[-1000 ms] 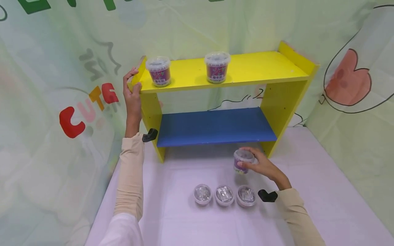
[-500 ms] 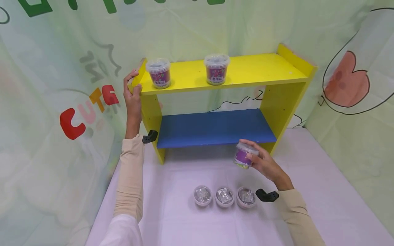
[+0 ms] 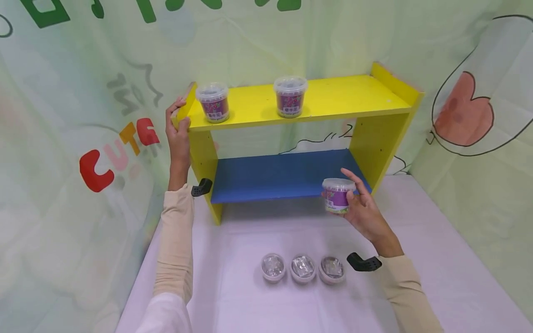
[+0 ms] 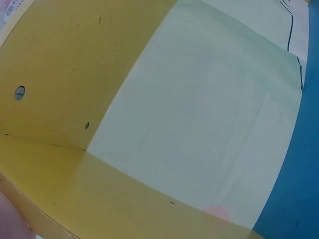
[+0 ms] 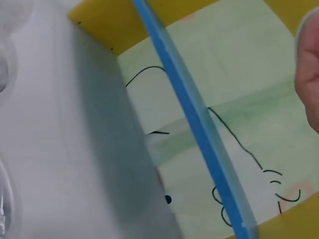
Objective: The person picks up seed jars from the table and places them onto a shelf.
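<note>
At the top left corner of a yellow and blue shelf unit (image 3: pixel 300 119), my left hand (image 3: pixel 179 145) grips the raised side panel, thumb at the front. My right hand (image 3: pixel 369 217) holds a small clear plastic tub (image 3: pixel 337 198) with a lid and purple label, upright in front of the blue shelf (image 3: pixel 283 178). Two matching tubs stand on the yellow top: one (image 3: pixel 214 104) close to my left hand, another (image 3: pixel 290 98) near the middle. In the right wrist view only part of my right hand (image 5: pixel 310 74) shows, and the tub is out of sight.
Three more lidded tubs, a left one (image 3: pixel 273 267), a middle one (image 3: pixel 302 268) and a right one (image 3: pixel 331 269), form a row on the white-covered table (image 3: pixel 270 310). A printed cloth backdrop (image 3: pixel 104 83) hangs behind and along both sides.
My right hand has raised the tub from low over the table to the blue shelf's front edge, turning its label forward. My left hand keeps its grip on the side panel.
</note>
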`<state>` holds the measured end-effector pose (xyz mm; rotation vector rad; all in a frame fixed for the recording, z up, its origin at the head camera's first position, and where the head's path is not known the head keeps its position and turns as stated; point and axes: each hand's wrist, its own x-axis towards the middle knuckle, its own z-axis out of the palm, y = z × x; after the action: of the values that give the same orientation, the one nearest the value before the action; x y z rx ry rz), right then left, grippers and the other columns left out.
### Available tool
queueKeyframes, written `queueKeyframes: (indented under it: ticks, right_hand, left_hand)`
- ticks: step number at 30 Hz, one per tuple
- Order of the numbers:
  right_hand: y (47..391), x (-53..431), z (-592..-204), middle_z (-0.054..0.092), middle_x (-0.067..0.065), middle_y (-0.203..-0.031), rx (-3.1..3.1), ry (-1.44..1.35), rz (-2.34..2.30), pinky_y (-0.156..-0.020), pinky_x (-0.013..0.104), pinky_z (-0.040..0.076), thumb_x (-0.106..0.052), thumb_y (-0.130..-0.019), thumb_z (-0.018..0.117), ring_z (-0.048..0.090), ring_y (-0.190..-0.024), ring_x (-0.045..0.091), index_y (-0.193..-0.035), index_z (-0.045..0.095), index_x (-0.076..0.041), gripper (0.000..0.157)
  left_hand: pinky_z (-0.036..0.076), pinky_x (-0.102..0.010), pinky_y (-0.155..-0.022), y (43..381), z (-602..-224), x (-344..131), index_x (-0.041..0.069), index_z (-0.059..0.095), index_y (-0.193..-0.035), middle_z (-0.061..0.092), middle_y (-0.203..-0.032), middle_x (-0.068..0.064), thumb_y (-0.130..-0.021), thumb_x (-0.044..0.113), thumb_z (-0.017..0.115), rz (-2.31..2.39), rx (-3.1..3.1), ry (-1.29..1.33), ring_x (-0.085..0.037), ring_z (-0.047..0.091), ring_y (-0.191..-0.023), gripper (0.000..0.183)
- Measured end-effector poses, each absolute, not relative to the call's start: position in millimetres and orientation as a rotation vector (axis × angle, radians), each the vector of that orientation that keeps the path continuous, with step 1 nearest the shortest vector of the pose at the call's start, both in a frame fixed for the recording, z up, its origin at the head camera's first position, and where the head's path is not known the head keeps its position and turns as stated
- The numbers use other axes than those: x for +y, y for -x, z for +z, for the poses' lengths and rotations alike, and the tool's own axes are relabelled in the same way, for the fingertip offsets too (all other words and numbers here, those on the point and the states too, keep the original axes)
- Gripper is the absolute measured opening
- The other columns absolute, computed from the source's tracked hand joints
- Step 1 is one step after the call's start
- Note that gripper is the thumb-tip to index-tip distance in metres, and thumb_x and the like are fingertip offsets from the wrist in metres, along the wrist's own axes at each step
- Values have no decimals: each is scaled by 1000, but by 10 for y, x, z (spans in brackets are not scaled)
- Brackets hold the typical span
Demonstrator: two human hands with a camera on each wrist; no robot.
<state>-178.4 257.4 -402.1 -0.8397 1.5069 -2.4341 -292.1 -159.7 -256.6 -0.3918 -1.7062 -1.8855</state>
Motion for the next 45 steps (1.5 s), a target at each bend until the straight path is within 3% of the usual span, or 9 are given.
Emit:
queueKeyframes:
  ticks: [5, 9, 14, 23, 28, 45]
  right_hand:
    - [1778, 2523, -3915, 38, 5, -142, 1599, 750, -2525, -99, 30, 51, -18, -101, 46, 59, -122, 17, -155, 15, -25, 62]
    - [1778, 2502, -3839, 35, 6, -138, 1716, 633, -2553, -96, 25, 52, -8, -100, 47, 62, -115, 13, -153, 19, -24, 62]
    - [1782, 2508, -3709, 36, 6, -138, 1806, 567, -2585, -95, 23, 52, 2, -97, 48, 63, -115, 13, -152, 22, -23, 66]
    - [1868, 2524, -3394, 34, 13, -143, 1653, 821, -2756, -102, 29, 48, 3, -98, 43, 57, -124, 24, -154, 18, -17, 64]
    - [1920, 2532, -3201, 36, 15, -140, 1502, 926, -2855, -105, 30, 47, 2, -96, 48, 53, -122, 29, -153, 17, -12, 66]
    - [2206, 2624, -2526, 46, 14, -139, 2152, 747, -2974, -101, 22, 48, 6, -87, 64, 48, -127, 29, -138, 28, -14, 65]
  left_hand:
    - [43, -21, -105, 2925, -2568, -1609, 9, 50, -125, 34, -156, -7, -93, 4, 40, -1915, -1688, 401, -8, 34, -141, 34]
    - [47, -18, -99, 2976, -2617, -1633, 12, 50, -126, 32, -157, -6, -93, 5, 41, -1921, -1689, 402, -8, 35, -141, 34]
    - [45, -20, -103, 3151, -2721, -1678, 14, 51, -125, 34, -156, -2, -94, 5, 41, -1904, -1670, 411, -6, 33, -141, 35]
    - [47, -19, -99, 3151, -2713, -1694, 13, 50, -127, 35, -155, -3, -94, 5, 41, -1902, -1671, 430, -7, 35, -140, 35]
    - [47, -19, -101, 3024, -2629, -1649, 10, 49, -128, 34, -155, -8, -94, 4, 41, -1903, -1690, 430, -8, 34, -140, 35]
    - [47, -17, -94, 2952, -2587, -1616, 11, 52, -123, 32, -157, -10, -93, 5, 40, -1891, -1693, 420, -9, 34, -141, 33]
